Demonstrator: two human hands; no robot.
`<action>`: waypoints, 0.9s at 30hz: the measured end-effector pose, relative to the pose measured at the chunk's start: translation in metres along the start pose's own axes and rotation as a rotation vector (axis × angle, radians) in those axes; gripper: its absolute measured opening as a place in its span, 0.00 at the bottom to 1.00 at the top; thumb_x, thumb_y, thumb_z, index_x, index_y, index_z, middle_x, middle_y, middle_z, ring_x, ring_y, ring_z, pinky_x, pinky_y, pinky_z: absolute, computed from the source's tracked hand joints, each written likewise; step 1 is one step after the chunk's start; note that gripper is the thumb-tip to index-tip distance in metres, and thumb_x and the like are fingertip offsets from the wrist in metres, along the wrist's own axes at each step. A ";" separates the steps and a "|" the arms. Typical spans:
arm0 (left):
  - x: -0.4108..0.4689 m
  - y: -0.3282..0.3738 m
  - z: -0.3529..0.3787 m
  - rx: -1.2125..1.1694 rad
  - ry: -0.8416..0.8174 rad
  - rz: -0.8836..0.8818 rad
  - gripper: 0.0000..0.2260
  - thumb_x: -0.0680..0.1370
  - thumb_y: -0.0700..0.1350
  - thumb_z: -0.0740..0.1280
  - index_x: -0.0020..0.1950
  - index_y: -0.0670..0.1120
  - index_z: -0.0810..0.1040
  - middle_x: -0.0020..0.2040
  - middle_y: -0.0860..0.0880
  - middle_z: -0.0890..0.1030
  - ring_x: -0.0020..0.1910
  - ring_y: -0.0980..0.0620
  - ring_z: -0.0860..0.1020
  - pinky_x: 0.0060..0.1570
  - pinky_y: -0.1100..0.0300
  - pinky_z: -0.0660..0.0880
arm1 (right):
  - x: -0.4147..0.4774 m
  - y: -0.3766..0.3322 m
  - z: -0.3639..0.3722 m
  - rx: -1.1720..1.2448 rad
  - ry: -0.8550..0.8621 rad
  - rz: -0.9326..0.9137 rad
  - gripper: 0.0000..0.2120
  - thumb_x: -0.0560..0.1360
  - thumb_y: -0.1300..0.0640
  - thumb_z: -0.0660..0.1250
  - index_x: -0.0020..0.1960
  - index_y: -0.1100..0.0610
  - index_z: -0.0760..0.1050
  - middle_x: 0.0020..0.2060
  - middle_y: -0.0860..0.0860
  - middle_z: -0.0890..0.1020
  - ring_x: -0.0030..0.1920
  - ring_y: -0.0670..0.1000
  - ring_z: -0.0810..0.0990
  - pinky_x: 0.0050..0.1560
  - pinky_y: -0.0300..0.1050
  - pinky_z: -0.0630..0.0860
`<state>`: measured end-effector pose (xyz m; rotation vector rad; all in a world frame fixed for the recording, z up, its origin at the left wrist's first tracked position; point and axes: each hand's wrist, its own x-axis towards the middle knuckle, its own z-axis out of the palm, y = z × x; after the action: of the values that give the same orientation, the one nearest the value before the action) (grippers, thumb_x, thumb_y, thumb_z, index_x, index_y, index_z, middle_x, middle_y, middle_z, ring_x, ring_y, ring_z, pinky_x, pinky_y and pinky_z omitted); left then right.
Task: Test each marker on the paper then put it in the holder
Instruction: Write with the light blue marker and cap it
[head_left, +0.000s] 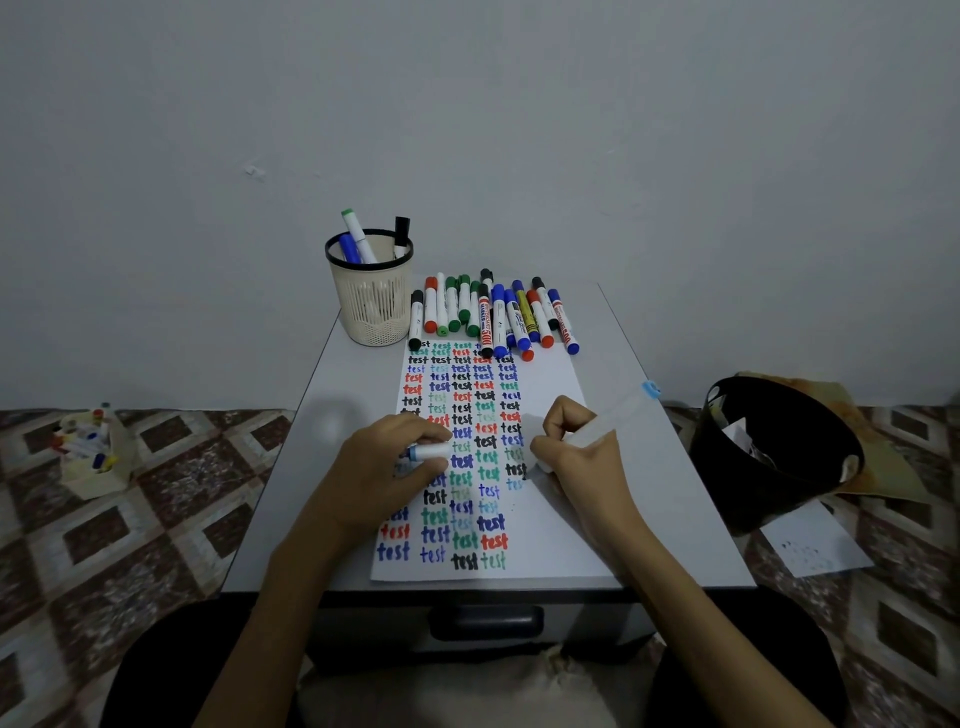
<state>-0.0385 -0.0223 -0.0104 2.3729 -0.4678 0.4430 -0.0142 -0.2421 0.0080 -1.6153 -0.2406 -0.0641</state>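
Head view: marker tip down on the paper, both hands busy

Patterned tile floor (130, 545) spreads either side of a grey bench (675, 519) set against a plain wall. On the floor to the right stands a black bin (769, 457) with a loose sheet (810, 545) beside it; to the left sits a pale bag (88, 452) of assorted pens. A long white paper (550, 379) lies down the middle of the bench, filled with columns of the word "test" in black, blue, green and red. At its far end a row of capped markers (493, 317) lies side by side, some overlapping the paper's edge. Just left of them stands the cream mesh holder (371, 301) with a black rim, three markers upright inside.

The right hand (576, 447) grips a white marker (613, 415), its pale blue end tilted up and away to the right, its tip down by the rightmost column; the tip itself is blurred. The left hand (382, 467) rests on the paper, its fingers pinching a short white-and-blue cap (428, 451).
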 end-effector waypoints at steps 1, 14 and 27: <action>0.000 0.001 0.000 0.002 0.004 0.007 0.15 0.73 0.54 0.64 0.54 0.49 0.79 0.49 0.59 0.78 0.47 0.61 0.77 0.47 0.66 0.75 | 0.000 0.000 0.000 0.011 -0.011 0.001 0.10 0.67 0.71 0.63 0.34 0.69 0.61 0.31 0.67 0.66 0.35 0.55 0.68 0.28 0.34 0.68; 0.000 0.010 -0.007 -0.072 0.058 0.038 0.10 0.76 0.48 0.65 0.56 0.48 0.79 0.51 0.57 0.79 0.51 0.65 0.77 0.48 0.75 0.71 | 0.001 -0.008 -0.014 0.535 -0.035 0.089 0.08 0.68 0.66 0.72 0.42 0.61 0.72 0.36 0.57 0.78 0.34 0.51 0.77 0.31 0.38 0.75; -0.002 0.011 -0.009 -0.315 0.138 0.004 0.13 0.73 0.51 0.69 0.53 0.48 0.82 0.52 0.55 0.82 0.48 0.58 0.81 0.46 0.63 0.79 | -0.001 -0.012 -0.011 0.519 -0.157 0.135 0.09 0.74 0.75 0.59 0.40 0.64 0.71 0.30 0.62 0.78 0.28 0.56 0.81 0.30 0.44 0.80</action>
<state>-0.0470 -0.0235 0.0015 2.0246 -0.4438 0.4925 -0.0160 -0.2521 0.0201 -1.1154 -0.2449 0.2150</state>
